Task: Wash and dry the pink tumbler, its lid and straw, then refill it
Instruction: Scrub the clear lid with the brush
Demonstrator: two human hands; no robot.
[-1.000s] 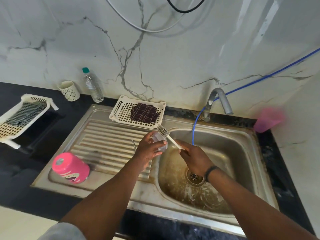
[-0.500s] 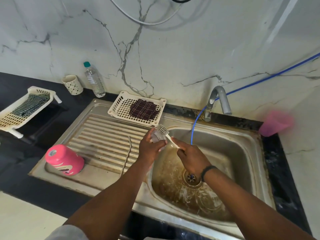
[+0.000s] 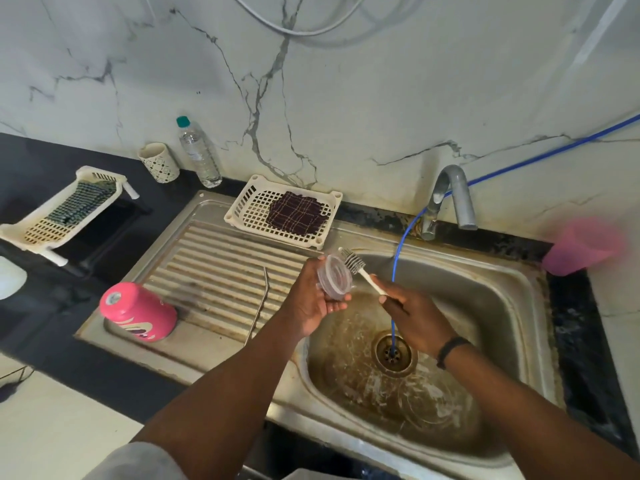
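Head view: left hand [image 3: 317, 299] cups the clear lid [image 3: 335, 277] over the left edge of the sink [image 3: 512, 299], fingers curled round its rim, lid face tilted up and toward the right. Right hand [image 3: 414, 318] pinches the white handle of the brush [image 3: 360, 268], fingers closed round it. Brush long axis runs from the right hand up and left; bristle head sits just at the lid's upper right edge, touching or nearly so, cannot tell which. So the lid lies up-left of the right hand, and the bristles are already beside it. Judged step: scrubbing the lid; next stroke likely needs the head drawn across the lid face.

Tumbler [image 3: 138, 311] lies on its side on the drainboard [image 3: 221, 268], well left of both hands, base toward the camera. Straw [image 3: 258, 306] looks to be the thin rod lying on the drainboard ridges between tumbler and left arm, long axis near-far.

Tap [image 3: 450, 199] stands behind the basin; no water seen running. Blue hose [image 3: 398, 258] drops into the drain. Basin stained brown. White basket [image 3: 249, 211] with dark cloth [image 3: 298, 214] sits behind the drainboard. Bottle [image 3: 199, 152] and cup [image 3: 159, 162] stand against the marble wall; a second basket [image 3: 20, 233] on the black counter at left; a blurred pink cup [image 3: 581, 245] right of the sink.
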